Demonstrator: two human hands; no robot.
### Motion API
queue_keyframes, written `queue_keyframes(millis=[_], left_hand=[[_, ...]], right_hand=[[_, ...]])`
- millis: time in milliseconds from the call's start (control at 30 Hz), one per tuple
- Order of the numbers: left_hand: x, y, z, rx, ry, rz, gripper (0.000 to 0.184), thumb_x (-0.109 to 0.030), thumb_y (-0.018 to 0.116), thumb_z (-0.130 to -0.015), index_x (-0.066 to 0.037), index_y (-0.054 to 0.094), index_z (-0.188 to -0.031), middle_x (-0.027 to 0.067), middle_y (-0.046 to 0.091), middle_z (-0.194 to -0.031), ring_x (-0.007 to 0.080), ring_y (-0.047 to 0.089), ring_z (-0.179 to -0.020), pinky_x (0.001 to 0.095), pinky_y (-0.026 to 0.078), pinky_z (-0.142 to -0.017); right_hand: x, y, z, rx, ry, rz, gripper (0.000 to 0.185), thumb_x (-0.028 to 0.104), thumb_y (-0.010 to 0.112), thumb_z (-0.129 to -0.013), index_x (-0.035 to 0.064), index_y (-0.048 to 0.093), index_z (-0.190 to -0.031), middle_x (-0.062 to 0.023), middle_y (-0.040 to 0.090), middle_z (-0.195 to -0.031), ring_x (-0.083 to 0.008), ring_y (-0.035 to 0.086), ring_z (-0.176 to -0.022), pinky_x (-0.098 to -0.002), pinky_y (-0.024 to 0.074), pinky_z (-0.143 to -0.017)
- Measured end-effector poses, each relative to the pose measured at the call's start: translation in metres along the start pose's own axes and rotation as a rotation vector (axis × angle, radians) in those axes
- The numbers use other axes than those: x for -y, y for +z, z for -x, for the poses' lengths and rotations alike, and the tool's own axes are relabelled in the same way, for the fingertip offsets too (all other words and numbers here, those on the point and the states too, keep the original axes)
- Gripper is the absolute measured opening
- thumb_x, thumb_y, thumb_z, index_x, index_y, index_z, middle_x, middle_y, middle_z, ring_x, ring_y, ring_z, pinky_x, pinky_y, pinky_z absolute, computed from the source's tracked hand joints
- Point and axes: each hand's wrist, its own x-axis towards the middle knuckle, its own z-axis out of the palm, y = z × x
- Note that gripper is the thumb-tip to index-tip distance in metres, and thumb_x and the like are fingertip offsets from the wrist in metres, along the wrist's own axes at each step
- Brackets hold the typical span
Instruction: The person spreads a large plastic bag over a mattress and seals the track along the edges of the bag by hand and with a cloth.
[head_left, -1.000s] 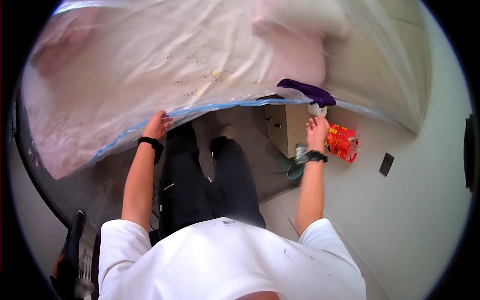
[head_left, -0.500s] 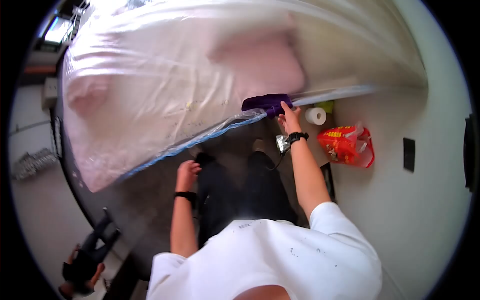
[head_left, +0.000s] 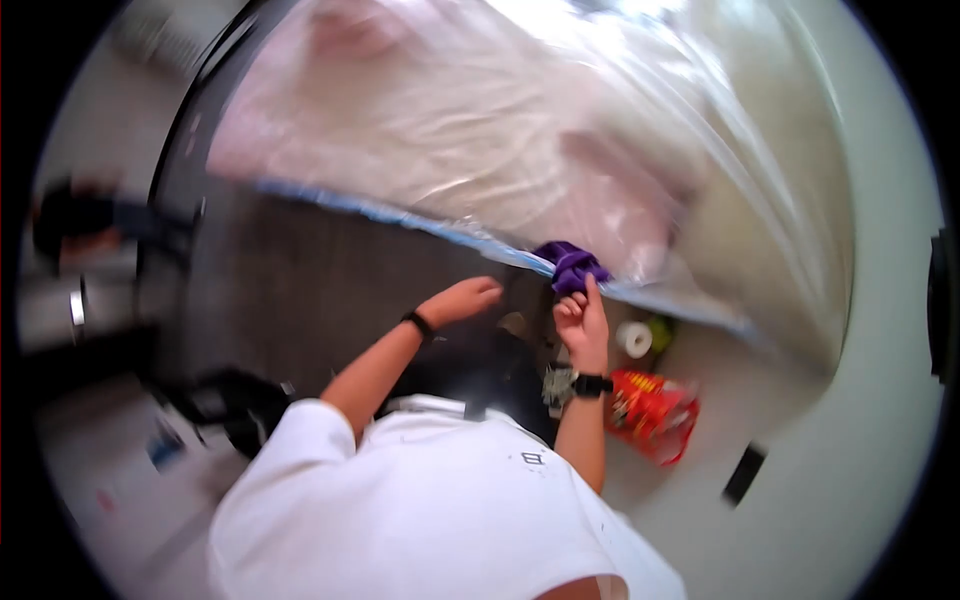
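A crumpled purple cloth [head_left: 573, 266] lies at the lower edge of a clear plastic sheet [head_left: 450, 150] with a blue-edged border. My right hand [head_left: 583, 325] is just below the cloth, its index finger raised against it and the other fingers curled in. How much cloth is pinched is partly hidden. My left hand [head_left: 464, 300] is in front of the sheet's edge, apart from it, with loosely bent fingers and nothing seen in them. Pale pink fabric [head_left: 620, 215] shows through the plastic.
A white paper roll [head_left: 634, 339] and a red plastic bag [head_left: 655, 415] are right of my right hand. A silvery object [head_left: 558, 388] is by my right wrist. A black rectangle [head_left: 744, 474] is on the pale wall. A blurred person [head_left: 110, 225] is far left.
The view has turned and things appear shifted. The purple cloth went from spread wide to bunched up. My left hand has come up and right, closer to the right hand.
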Motion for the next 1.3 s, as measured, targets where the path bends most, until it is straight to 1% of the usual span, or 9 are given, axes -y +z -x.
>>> queue_keyframes(millis=[233, 467, 600, 667, 733, 867, 967, 1033, 1300], left_hand=[[0.019, -0.019, 0.056, 0.096, 0.294, 0.944, 0.033, -0.03, 0.046, -0.092, -0.005, 0.055, -0.112, 0.004, 0.057, -0.101, 0.0131, 0.053, -0.092, 0.0266, 0.041, -0.085], [0.13, 0.019, 0.238, -0.578, 0.303, 0.813, 0.03, -0.026, 0.058, -0.084, -0.003, 0.057, -0.103, 0.0051, 0.06, -0.092, 0.0131, 0.055, -0.082, 0.0291, 0.046, -0.072], [0.203, 0.097, 0.31, -1.043, -0.219, 0.22, 0.026, -0.019, 0.053, -0.083, -0.006, 0.058, -0.105, 0.0152, 0.062, -0.081, 0.026, 0.062, -0.082, 0.0371, 0.049, -0.074], [0.197, 0.132, 0.35, -1.097, -0.45, 0.257, 0.034, -0.019, 0.056, -0.08, -0.008, 0.056, -0.112, 0.0187, 0.062, -0.093, 0.0325, 0.06, -0.091, 0.0403, 0.048, -0.079], [0.199, 0.183, 0.399, -1.531, -0.337, 0.06, 0.045, -0.019, 0.061, -0.075, -0.008, 0.051, -0.118, 0.0196, 0.059, -0.102, 0.0334, 0.058, -0.096, 0.0408, 0.047, -0.082], [0.202, 0.226, 0.449, -1.669, -0.016, 0.745, 0.058, -0.034, 0.068, -0.075, -0.006, 0.047, -0.122, 0.0138, 0.059, -0.103, 0.0266, 0.057, -0.095, 0.0353, 0.046, -0.083], [0.201, 0.236, 0.457, -1.972, -0.1, 0.832, 0.037, -0.034, 0.048, -0.089, -0.003, 0.052, -0.109, 0.0166, 0.062, -0.09, 0.0323, 0.06, -0.086, 0.0394, 0.045, -0.077], [0.209, 0.25, 0.475, -2.082, -0.105, 1.027, 0.038, -0.031, 0.042, -0.095, -0.002, 0.048, -0.117, 0.0107, 0.061, -0.096, 0.0204, 0.056, -0.086, 0.0337, 0.044, -0.079], [0.255, 0.295, 0.588, -2.144, -0.387, 0.827, 0.026, -0.02, 0.044, -0.092, -0.001, 0.053, -0.108, 0.0154, 0.061, -0.088, 0.0248, 0.056, -0.078, 0.0331, 0.044, -0.072]], right_hand=[[-0.124, 0.085, 0.067, 0.049, 0.095, 1.376, 0.013, 0.02, 0.058, -0.086, 0.0091, 0.057, -0.079, 0.0027, 0.053, -0.063, -0.007, 0.047, -0.052, -0.0221, 0.0359, -0.048], [-0.284, 0.093, 0.08, 0.501, 0.603, 2.198, 0.018, 0.019, 0.059, -0.086, 0.0063, 0.059, -0.074, 0.0022, 0.055, -0.061, -0.0065, 0.049, -0.053, -0.0204, 0.0347, -0.049], [-0.377, 0.067, 0.081, 1.063, 0.877, 2.483, 0.024, 0.024, 0.058, -0.088, 0.0094, 0.058, -0.068, 0.0054, 0.05, -0.059, -0.0044, 0.045, -0.054, -0.0215, 0.0318, -0.049], [-0.416, 0.054, 0.096, 1.241, 1.022, 2.483, 0.028, 0.027, 0.057, -0.089, 0.0105, 0.056, -0.066, 0.0059, 0.048, -0.058, -0.0043, 0.043, -0.055, -0.023, 0.031, -0.05], [-0.463, 0.028, 0.141, 1.291, 1.19, 2.424, 0.031, 0.03, 0.055, -0.089, 0.0116, 0.054, -0.064, 0.0058, 0.047, -0.059, -0.0048, 0.042, -0.056, -0.0244, 0.0313, -0.052], [-0.539, -0.01, 0.198, 1.785, 1.234, 2.273, 0.041, 0.034, 0.049, -0.091, 0.0069, 0.051, -0.061, 0.001, 0.046, -0.053, -0.0085, 0.042, -0.051, -0.0244, 0.0316, -0.051], [-0.563, -0.043, 0.204, 2.068, 1.099, 2.03, 0.042, 0.036, 0.047, -0.092, 0.0032, 0.054, -0.066, -0.0012, 0.049, -0.056, -0.0099, 0.045, -0.054, -0.0245, 0.0338, -0.053], [-0.599, -0.046, 0.229, 2.018, 1.124, 2.135, 0.043, 0.037, 0.047, -0.092, 0.0027, 0.055, -0.067, -0.0023, 0.05, -0.058, -0.0102, 0.047, -0.056, -0.0243, 0.0357, -0.055], [-0.715, -0.118, 0.289, 1.563, 1.222, 1.812, 0.042, 0.033, 0.052, -0.091, 0.0016, 0.051, -0.064, 0.0023, 0.047, -0.06, -0.007, 0.043, -0.058, -0.0248, 0.0342, -0.053]])
